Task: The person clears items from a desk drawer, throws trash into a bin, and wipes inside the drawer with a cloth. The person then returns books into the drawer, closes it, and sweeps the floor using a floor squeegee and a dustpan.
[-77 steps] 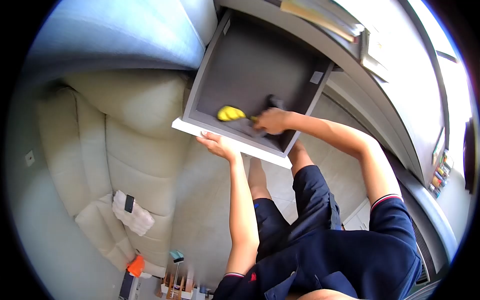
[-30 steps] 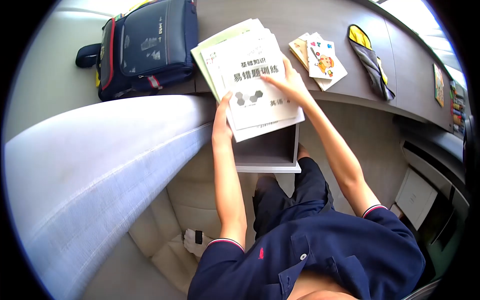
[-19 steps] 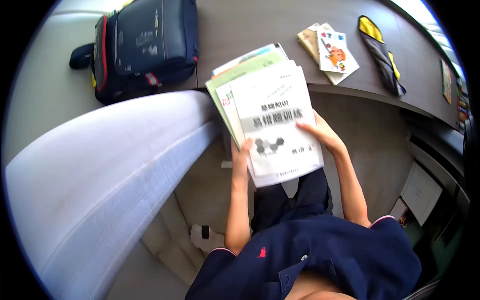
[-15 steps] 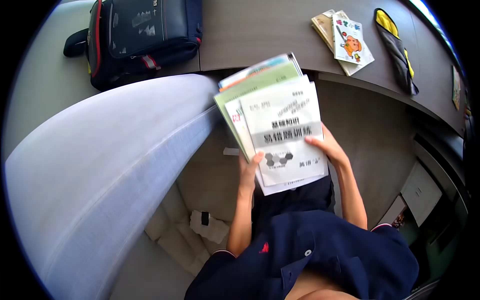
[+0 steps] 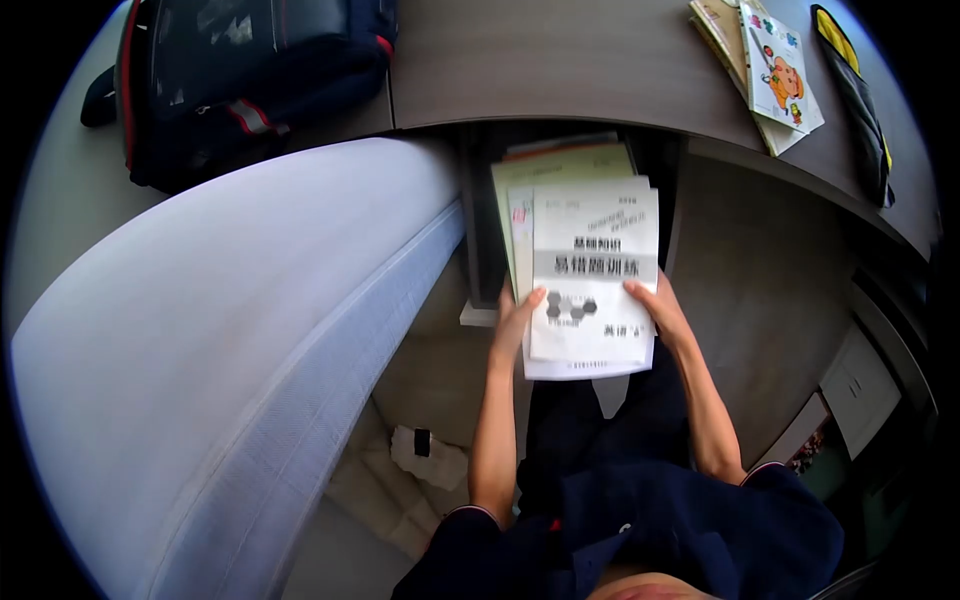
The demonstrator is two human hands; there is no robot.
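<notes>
You have the stack of booklets (image 5: pixel 595 270) between both hands, its printed top cover facing up. Your left hand (image 5: pixel 514 325) closes on one side edge and your right hand (image 5: pixel 668 312) on the other; both thumbs press on the top cover, and the rest of the fingers are mostly hidden at the edges or underneath. As far as things have got, the stack is gathered and held, though its sheets fan out unevenly toward the far side. That far end lies over the open drawer (image 5: pixel 478 315) below the tabletop (image 5: pixel 560 60) — you cannot tell from here whether it touches the inside. Your hands have not let go. On the tabletop, the dark schoolbag (image 5: pixel 220 80) sits to the left, with the small books (image 5: pixel 780 85) overlapping at the right, just beside the grey-and-yellow pouch (image 5: pixel 855 110).
</notes>
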